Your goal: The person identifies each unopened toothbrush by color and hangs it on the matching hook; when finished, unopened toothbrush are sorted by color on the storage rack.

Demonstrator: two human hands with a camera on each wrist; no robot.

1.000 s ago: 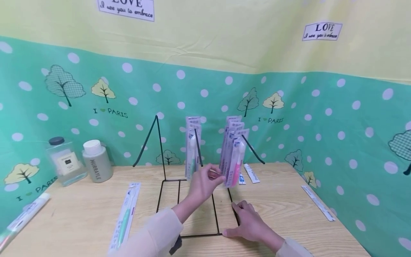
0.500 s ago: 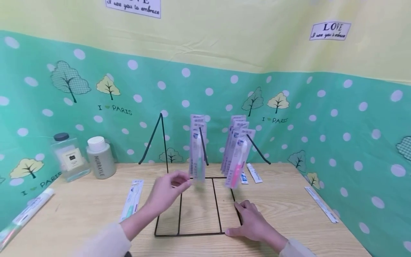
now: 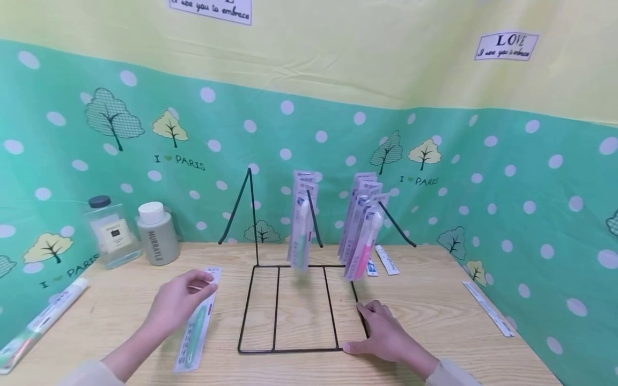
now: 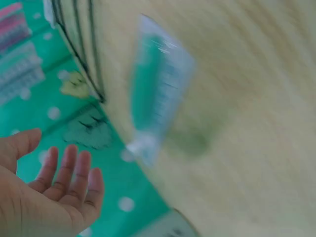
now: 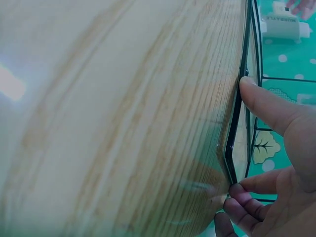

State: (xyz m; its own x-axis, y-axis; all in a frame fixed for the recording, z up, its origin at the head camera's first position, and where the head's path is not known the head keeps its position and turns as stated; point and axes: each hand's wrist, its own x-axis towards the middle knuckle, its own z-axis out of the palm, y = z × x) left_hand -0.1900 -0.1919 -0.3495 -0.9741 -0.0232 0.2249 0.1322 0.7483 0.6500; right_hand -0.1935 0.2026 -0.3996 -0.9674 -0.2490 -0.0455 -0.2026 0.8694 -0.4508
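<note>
A packaged green toothbrush (image 3: 195,332) lies on the table at left. My left hand (image 3: 176,305) hovers over its upper end, thumb and fingers apart. In the left wrist view, the hand (image 4: 54,195) is relaxed, with a gap between it and the toothbrush pack (image 4: 153,89). At the front right corner of a black wire display rack (image 3: 289,351), my right hand (image 3: 383,335) holds the frame, thumb on the front bar and fingers on the side bar. Packaged toothbrushes hang on the rack's middle hook (image 3: 315,220) and right hook (image 3: 397,225); its left hook (image 3: 235,206) carries none.
A clear bottle (image 3: 113,236) and a grey bottle (image 3: 157,238) stand at back left. A long toothbrush pack (image 3: 43,324) lies at far left. Behind the rack lies a small white tube (image 3: 387,261); a narrow pack (image 3: 488,309) lies along the right edge.
My left hand has moved left, from beside the hanging packs to above the toothbrush pack on the table. The right hand stays on the rack's corner. The head view has shifted slightly.
</note>
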